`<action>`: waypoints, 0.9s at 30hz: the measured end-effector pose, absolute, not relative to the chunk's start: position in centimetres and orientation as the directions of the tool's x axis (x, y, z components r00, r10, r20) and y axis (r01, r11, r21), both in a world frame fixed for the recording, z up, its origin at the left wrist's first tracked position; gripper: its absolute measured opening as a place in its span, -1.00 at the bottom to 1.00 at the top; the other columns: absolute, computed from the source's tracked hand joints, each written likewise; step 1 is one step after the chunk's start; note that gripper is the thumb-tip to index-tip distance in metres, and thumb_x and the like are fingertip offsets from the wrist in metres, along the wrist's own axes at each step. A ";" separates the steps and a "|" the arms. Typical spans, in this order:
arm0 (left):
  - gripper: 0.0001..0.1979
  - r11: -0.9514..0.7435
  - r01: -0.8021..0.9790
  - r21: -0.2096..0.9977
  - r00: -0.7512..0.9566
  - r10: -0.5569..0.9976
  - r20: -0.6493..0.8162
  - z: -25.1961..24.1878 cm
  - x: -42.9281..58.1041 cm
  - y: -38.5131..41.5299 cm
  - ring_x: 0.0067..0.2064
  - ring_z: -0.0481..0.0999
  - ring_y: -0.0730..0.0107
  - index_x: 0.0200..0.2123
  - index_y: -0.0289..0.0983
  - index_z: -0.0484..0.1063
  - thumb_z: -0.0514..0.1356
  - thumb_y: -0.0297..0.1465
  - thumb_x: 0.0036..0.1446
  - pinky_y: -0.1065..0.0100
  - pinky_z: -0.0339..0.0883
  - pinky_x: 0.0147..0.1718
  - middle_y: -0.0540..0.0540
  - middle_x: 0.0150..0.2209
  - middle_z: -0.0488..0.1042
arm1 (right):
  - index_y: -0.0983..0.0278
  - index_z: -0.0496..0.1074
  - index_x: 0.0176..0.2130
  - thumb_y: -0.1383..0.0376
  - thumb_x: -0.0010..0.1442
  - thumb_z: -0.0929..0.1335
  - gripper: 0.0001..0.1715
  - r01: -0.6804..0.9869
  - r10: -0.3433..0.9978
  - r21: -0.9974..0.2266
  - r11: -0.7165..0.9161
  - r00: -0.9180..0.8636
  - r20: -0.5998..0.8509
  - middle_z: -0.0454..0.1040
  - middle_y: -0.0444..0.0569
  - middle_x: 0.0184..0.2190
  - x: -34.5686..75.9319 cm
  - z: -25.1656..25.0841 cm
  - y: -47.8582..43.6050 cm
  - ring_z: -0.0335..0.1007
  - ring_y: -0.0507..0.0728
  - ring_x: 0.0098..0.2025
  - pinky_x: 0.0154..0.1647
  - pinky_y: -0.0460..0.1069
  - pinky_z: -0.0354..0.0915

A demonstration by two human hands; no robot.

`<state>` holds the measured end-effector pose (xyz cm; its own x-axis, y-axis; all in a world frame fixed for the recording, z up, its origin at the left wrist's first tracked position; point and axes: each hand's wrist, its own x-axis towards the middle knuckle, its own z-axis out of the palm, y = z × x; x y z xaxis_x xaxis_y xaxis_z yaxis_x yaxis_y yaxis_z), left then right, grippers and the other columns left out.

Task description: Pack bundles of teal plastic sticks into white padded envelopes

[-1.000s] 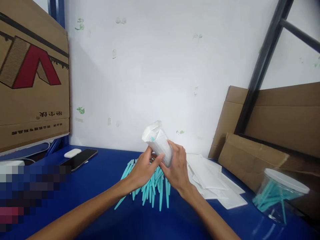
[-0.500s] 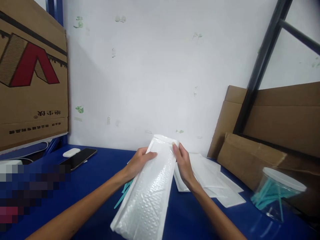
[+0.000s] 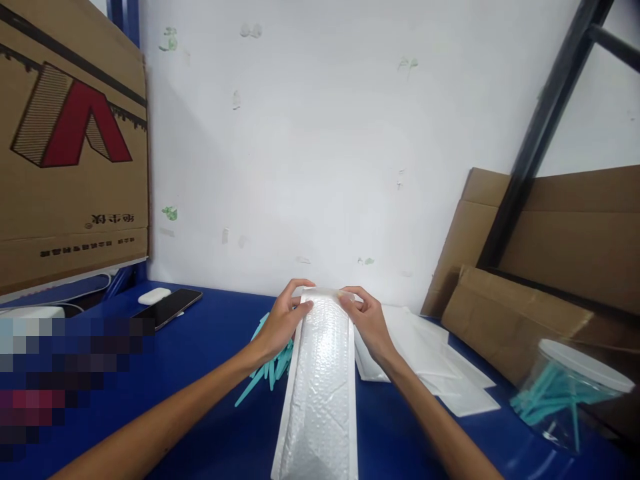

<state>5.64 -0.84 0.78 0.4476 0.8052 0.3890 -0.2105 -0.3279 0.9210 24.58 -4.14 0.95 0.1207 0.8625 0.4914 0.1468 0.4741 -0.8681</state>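
Note:
A white bubble mailer [image 3: 323, 380] stretches from the far part of the blue table toward me, its bubbly face shiny. My left hand [image 3: 283, 320] grips its far left corner, thumb on top and fingers behind. At the far right corner, my right hand [image 3: 367, 323] pinches the same end in the same way. Behind my left wrist lies a pile of teal plastic sticks [image 3: 273, 367], partly covered by the hand and the mailer. More white mailers [image 3: 425, 350] are spread flat beyond my right hand.
A clear jar [image 3: 565, 400] with a white lid and teal sticks stands at the right. Cardboard [image 3: 520, 320] leans behind it. A phone [image 3: 170, 308] and a white case [image 3: 154, 296] lie at the left, below a large printed carton [image 3: 75, 193].
The mailer has swung from a slant to nearly straight. My left fingers now curl over its far edge, and my right hand has come around the corner. More of the teal pile shows.

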 end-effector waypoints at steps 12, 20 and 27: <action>-0.85 -0.274 -0.245 0.930 0.448 0.819 0.359 0.8 4.9 0.2 -0.58 0.23 0.50 -0.25 -0.22 0.34 0.07 -0.34 0.09 0.48 0.03 -0.59 0.11 -0.59 0.26 | 0.26 0.46 -0.15 0.02 0.09 0.43 -0.56 0.078 0.910 -0.908 0.413 0.000 0.414 0.30 -0.20 -0.60 25.8 1.0 -3.9 0.19 0.00 -0.57 -0.56 -0.09 0.20; -0.74 -0.315 -0.133 0.940 0.388 0.856 0.342 1.7 5.3 -0.2 -0.56 0.28 0.50 -0.31 -0.24 0.33 0.25 -0.23 -0.02 0.49 0.07 -0.56 0.09 -0.57 0.35 | 0.25 0.45 -0.12 0.02 0.08 0.43 -0.54 0.133 0.908 -0.899 0.418 -0.100 0.407 0.32 -0.19 -0.57 26.1 1.8 -4.4 0.22 0.00 -0.53 -0.53 -0.10 0.24; -0.83 -0.311 -0.102 0.945 0.394 0.859 0.326 1.6 4.9 0.4 -0.57 0.19 0.54 -0.36 -0.24 0.39 0.23 -0.28 0.01 0.51 0.02 -0.57 0.13 -0.60 0.24 | 0.23 0.39 -0.01 -0.21 0.21 0.15 -0.30 -0.042 0.933 -0.939 0.342 -0.104 0.345 0.45 -0.08 -0.50 25.5 1.6 -4.0 0.37 0.08 -0.51 -0.58 -0.09 0.27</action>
<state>4.89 0.39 1.60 0.3941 0.8594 0.3256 -0.1019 -0.3113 0.9448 25.47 -4.04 1.62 -0.1036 0.9329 0.3448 -0.0423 0.3422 -0.9387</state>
